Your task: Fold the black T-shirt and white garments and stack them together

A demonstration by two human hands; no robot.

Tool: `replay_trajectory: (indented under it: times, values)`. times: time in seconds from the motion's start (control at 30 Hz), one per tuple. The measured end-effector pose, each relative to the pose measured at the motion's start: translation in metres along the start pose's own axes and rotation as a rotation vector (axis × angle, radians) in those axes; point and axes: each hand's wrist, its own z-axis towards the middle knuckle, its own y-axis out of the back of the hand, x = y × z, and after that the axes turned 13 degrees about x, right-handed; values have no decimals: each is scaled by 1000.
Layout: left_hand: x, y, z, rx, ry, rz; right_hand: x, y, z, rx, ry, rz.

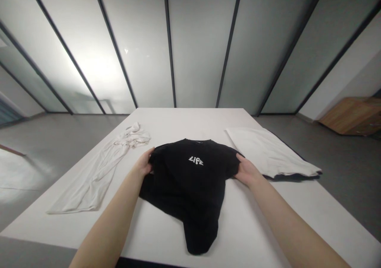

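A black T-shirt with white lettering on its chest is spread between my hands, its collar towards the far side of the table. My left hand is closed on the sleeve at the left, thumb on top. On the other side, my right hand grips the right sleeve the same way. The lower part of the shirt is uneven, bunched to a rounded end near the table's front. The fingers under the cloth are mostly hidden.
A crumpled white garment lies along the left of the white table. At the right is a stack of white and dark folded cloth. Frosted glass panels stand behind, and a wooden cabinet is far right.
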Motion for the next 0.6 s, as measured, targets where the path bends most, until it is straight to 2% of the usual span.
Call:
replay_trajectory:
  times: [0.13, 0.37, 0.5, 0.6]
  values:
    - [10, -6, 4, -38, 22, 7, -4, 3, -1, 69, -5, -2]
    - [15, -17, 3, -6, 61, 7, -8, -3, -6, 98, -9, -20]
    - [5, -10, 1, -58, 14, -105, -6, -2, -9, 67, -47, -41]
    - [-4, 1, -7, -46, -67, -176, -5, -3, -14, 59, -159, -38]
